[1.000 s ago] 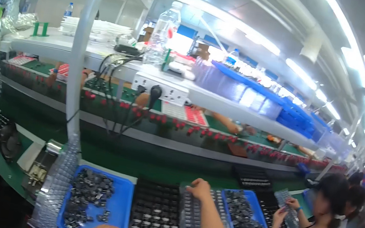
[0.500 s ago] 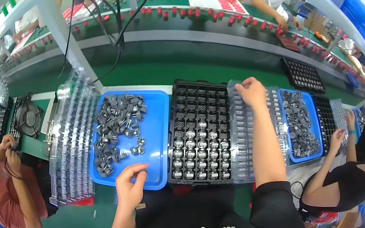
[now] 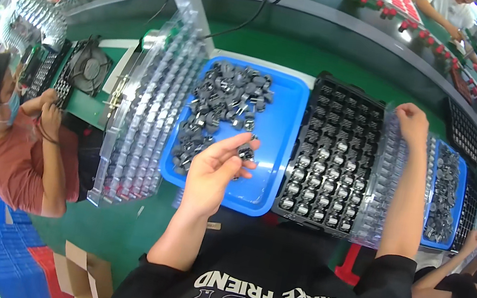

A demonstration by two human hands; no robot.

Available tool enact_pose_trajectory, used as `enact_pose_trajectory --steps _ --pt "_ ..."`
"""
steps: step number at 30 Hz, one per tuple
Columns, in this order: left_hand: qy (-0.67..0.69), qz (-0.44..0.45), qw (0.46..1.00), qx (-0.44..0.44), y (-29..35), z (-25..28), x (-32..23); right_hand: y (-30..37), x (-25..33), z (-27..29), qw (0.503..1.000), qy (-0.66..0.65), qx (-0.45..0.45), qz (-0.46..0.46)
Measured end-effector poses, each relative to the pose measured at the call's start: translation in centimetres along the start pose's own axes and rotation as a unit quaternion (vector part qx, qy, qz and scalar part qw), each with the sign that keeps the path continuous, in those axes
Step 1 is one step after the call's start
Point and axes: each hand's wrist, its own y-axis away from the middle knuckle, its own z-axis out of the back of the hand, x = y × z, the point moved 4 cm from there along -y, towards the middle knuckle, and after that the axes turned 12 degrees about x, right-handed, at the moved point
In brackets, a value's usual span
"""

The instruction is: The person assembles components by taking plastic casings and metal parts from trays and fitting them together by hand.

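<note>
In front of us lies the blue tray (image 3: 272,161), with loose dark grey parts (image 3: 229,93) that have bright metal ends heaped over its far and left portions. Above its near portion we have our left hand (image 3: 215,173), fingers loosely curled and thumb close to them; a few grey parts show right by the fingertips, yet we cannot tell whether we pinch 1 or whether they lie in the tray behind. Just right of the blue tray sits a black tray (image 3: 338,109), 5 cells across, its nearer rows filled with silvery pieces (image 3: 322,200). Right of the blue tray, past that grid, is a clear plastic tray (image 3: 380,193); our right hand (image 3: 413,124) is at its far edge, fingers bent, and we cannot tell whether they grip the edge or merely rest there. Farther right of the blue tray we see a narrow blue container (image 3: 458,200) with similar parts. Just left of the blue tray stand clear ribbed trays (image 3: 152,114), and well to its left a co-worker (image 3: 25,165) in a reddish shirt sits near a round black fan (image 3: 88,66). Beyond the blue tray stretches a green surface (image 3: 295,45).
</note>
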Motion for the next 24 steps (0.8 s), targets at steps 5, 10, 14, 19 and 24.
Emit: enact_pose_trajectory --steps 5,10,14,19,24 --pt "0.062 -0.013 0.997 0.047 -0.4 -0.5 -1.2 0.5 1.4 0.6 0.993 0.087 0.026 0.079" --pt "0.112 -0.053 0.986 0.109 -0.6 -1.9 -2.3 4.4 8.4 1.7 0.989 -0.146 0.0 0.016" --pt "0.182 -0.049 0.976 0.111 -0.4 -3.2 -2.4 14.4 16.7 2.3 0.926 -0.333 0.033 0.175" --pt "0.218 -0.037 0.971 0.092 -0.3 -4.6 -1.2 23.7 23.0 -1.0 0.839 -0.512 0.133 0.13" --pt "0.168 -0.098 0.976 0.093 -0.1 -5.9 -0.4 25.3 26.0 -2.5 0.89 -0.394 0.066 0.222"
